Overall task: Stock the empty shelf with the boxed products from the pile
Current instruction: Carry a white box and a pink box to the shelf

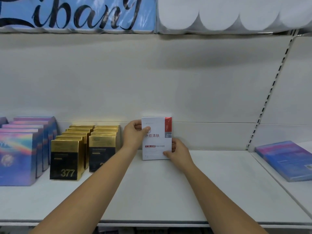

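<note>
1. The white box (156, 147), with red Chinese lettering and a red strip at its top right corner, stands upright to the right of the gold-and-black boxes (67, 159). A gap of bare shelf lies between them. It faces forward, near the back panel (152, 81).
2. Its lower edge sits at the surface of the white shelf (152, 191); whether its weight is resting there cannot be told.
3. The left hand (133, 134) grips the box's upper left edge, on the side nearer the gold-and-black boxes. The thumb is pressed on the front face and the fingers are curled behind.
4. The right hand (179, 152) pinches the lower right corner, on the side away from the gold-and-black boxes, with the thumb on the front.
5. The gold-and-black boxes stand in two rows running front to back; the nearest one reads "377".
6. Iridescent blue-pink boxes (16, 157) stand in rows just left of the gold-and-black boxes.
7. A flat blue-pink box (285, 161) lies face up well to the right of them, on the neighbouring shelf section beyond the slotted upright (270, 92).
8. Above them, on the next level, sit a blue pack with dark script lettering (76, 14) and a pack of white paper rolls (228, 14).
</note>
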Demonstrator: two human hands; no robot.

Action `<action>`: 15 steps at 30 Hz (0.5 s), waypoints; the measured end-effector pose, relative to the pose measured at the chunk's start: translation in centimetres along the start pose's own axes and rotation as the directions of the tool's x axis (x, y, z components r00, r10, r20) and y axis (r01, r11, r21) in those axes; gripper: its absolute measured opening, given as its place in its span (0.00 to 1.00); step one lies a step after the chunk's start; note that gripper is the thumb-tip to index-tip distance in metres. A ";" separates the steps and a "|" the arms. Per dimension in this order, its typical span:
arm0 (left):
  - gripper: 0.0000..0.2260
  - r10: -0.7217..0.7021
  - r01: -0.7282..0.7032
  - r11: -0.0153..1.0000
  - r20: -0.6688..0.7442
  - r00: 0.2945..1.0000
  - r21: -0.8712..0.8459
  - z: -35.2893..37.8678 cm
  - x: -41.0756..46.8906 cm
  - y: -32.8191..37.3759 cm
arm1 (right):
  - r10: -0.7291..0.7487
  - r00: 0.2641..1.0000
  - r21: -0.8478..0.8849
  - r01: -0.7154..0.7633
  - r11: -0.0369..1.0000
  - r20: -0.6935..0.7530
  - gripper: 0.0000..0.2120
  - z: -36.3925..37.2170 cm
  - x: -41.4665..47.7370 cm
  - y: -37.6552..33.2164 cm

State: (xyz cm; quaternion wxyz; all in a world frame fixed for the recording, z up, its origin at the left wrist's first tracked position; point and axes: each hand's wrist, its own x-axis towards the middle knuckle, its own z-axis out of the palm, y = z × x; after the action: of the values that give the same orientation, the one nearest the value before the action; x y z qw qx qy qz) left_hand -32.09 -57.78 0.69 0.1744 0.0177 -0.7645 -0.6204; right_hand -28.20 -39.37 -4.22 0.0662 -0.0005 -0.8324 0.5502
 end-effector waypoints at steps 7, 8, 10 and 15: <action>0.15 -0.041 0.042 0.999 -0.075 0.996 0.016 -0.8 0.2 -0.8 | -0.036 0.999 -0.013 0.037 0.999 0.034 0.19 0.9 0.5 0.7; 0.15 -0.039 0.040 0.999 -0.070 0.997 0.013 -0.8 0.1 -0.7 | -0.042 0.999 -0.011 0.042 0.999 0.027 0.20 1.0 0.5 0.8; 0.15 -0.036 0.036 0.999 -0.063 0.997 0.003 -0.8 0.0 -0.6 | -0.049 0.998 -0.012 0.050 0.999 0.024 0.20 1.2 0.4 0.9; 0.13 -0.033 0.040 0.995 -0.080 0.996 0.093 -1.2 0.0 -0.7 | -0.048 0.998 -0.024 0.049 0.999 0.040 0.20 1.3 0.1 0.2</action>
State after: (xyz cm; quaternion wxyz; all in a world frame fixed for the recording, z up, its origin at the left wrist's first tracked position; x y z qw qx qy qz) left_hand -31.86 -59.08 0.24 0.1920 0.0643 -0.7851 -0.5854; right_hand -28.42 -40.43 -4.92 0.0630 0.0296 -0.8402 0.5378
